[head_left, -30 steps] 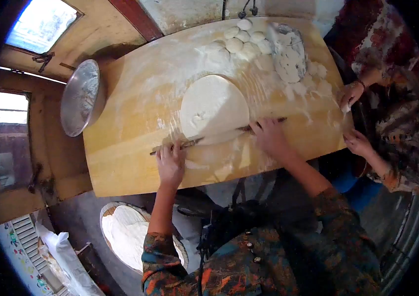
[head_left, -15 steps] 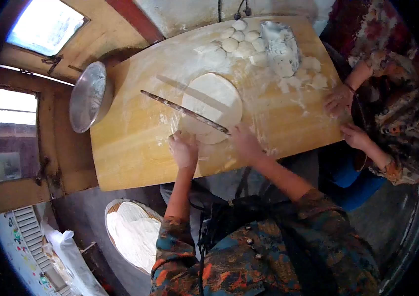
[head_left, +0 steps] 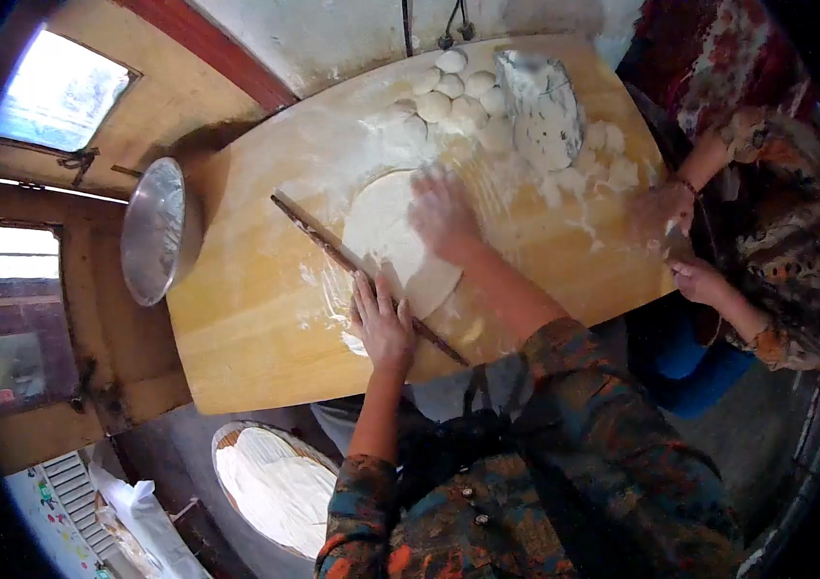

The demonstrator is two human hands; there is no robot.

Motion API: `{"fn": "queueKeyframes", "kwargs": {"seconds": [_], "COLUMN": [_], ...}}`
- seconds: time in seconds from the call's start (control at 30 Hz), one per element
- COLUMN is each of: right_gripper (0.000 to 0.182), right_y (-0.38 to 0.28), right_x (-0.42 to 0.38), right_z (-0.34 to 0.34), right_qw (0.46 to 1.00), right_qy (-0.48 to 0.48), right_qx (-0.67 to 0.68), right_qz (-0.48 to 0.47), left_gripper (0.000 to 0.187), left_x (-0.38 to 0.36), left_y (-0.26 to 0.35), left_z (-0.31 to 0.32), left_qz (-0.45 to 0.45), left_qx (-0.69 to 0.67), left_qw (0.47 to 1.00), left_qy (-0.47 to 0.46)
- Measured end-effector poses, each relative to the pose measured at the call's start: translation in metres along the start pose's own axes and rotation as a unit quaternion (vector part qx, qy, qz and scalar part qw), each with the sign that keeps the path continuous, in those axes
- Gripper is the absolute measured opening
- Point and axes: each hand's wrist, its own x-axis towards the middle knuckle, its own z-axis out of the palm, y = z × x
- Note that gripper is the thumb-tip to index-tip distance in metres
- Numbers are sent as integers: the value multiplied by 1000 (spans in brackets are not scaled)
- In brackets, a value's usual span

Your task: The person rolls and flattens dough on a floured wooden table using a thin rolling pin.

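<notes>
Since the half-second-ago frame: rolling pin (head_left: 304,225) is down from over the dough sheet (head_left: 376,227) to its left edge, slanting across the board (head_left: 246,318). Right hand (head_left: 444,214) is off the pin and at the sheet's far right part; left hand (head_left: 386,328) has gone onto the pin.

Risks, my read: left fingers look laid across the pin, not wrapped, so it could roll under uneven pressure and dent or pinch the sheet's edge. Right hand is motion-blurred; a fast drag could stretch or crease thin dough, or tear it where flour (head_left: 337,307) is sparse.

Grip: left rests over the pin's lower half, fingers extended; underside hidden. Right: can't tell if it's pinching, pressing or just passing over. Sheet lies flat between the hands: just right of the left hand and pin, partly beneath the right.
</notes>
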Motion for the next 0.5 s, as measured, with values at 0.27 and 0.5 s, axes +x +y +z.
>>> {"fn": "queueKeyframes", "kwargs": {"seconds": [0.27, 0.5], "right_gripper": [66, 51], "right_y": [41, -2], "right_x": [-78, -132], "right_z": [-26, -32], "right_qw": [993, 975], "right_qy": [-93, -125], "right_qx": [-5, 78], "right_qz": [73, -166], "left_gripper": [59, 58], "left_x": [2, -2], "left_y": [6, -2], "left_z": [-4, -3], "left_qz": [6, 12], "left_qx": [16, -39], "left_qw": [1000, 998], "left_qy": [23, 41]}}
